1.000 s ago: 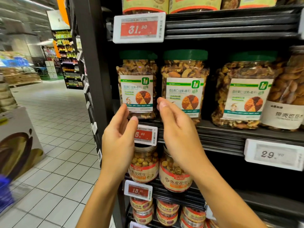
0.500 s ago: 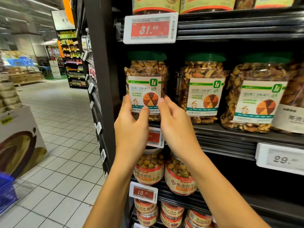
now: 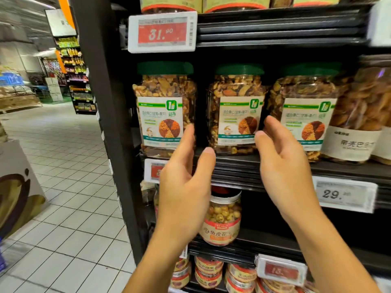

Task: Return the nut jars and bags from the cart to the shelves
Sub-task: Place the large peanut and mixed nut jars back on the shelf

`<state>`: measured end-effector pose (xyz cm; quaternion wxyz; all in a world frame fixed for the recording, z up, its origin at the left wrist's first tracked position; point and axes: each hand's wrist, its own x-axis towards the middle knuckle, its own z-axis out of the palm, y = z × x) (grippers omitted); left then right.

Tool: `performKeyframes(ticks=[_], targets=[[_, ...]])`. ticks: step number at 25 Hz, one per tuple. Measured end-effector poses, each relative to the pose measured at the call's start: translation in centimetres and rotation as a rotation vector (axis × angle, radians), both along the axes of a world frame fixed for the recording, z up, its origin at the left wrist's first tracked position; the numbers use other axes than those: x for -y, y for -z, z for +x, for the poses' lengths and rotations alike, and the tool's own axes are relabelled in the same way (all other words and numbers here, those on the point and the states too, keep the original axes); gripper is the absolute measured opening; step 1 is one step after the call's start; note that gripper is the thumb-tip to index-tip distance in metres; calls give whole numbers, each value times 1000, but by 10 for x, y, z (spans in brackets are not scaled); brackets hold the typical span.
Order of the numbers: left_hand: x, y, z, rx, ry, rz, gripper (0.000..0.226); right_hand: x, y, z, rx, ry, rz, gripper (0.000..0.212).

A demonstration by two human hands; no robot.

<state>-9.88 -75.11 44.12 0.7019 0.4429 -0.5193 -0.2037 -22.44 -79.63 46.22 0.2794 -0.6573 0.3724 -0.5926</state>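
Three clear mixed-nut jars with green lids stand side by side on the black shelf (image 3: 275,166): a left jar (image 3: 165,111), a middle jar (image 3: 234,111) and a right jar (image 3: 304,115). My left hand (image 3: 186,182) is raised with straight fingers in front of the gap between the left and middle jars. Its thumb is near the middle jar's lower left corner. My right hand (image 3: 281,159) is spread at the middle jar's right edge, fingers relaxed. Neither hand holds anything. I cannot tell whether they touch the jar.
Price tags hang on the shelf edges: 31.90 (image 3: 161,31) above and 29 (image 3: 344,194) at the right. Red-labelled peanut jars (image 3: 222,223) fill the lower shelves. An almond jar (image 3: 359,106) stands at the far right. A tiled aisle (image 3: 63,166) runs along the left.
Both hands have left the left jar, moved right and spread apart to either side of the middle jar. The view has moved closer to the shelf.
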Motion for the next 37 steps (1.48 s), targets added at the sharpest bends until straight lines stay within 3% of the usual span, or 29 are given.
performKeyframes(ticks=[4,9,14,16,19,23,27,32,37], targets=[[34,-11,-26,120,30,104,58,17,-1,-4,-99,3,95,56],[54,-17,-23,94,-35,161,58,21,3,3,-6,8,106,58],[44,-16,-11,46,20,159,75,12,2,2,63,1,62,55],[34,-11,-11,63,-19,137,69,10,3,-1,10,26,35,58],[28,-5,-16,46,-46,123,60,17,-2,1,-56,-40,154,57],[27,-12,-16,36,38,152,51,26,-15,2,41,-185,237,45],[18,-11,-12,15,71,148,29,20,-6,0,-15,-228,175,51],[5,-3,-9,135,-22,130,51,8,-1,-6,-16,-290,91,35],[-1,0,-14,131,-118,45,47,-1,-1,-25,-52,-217,-7,32]])
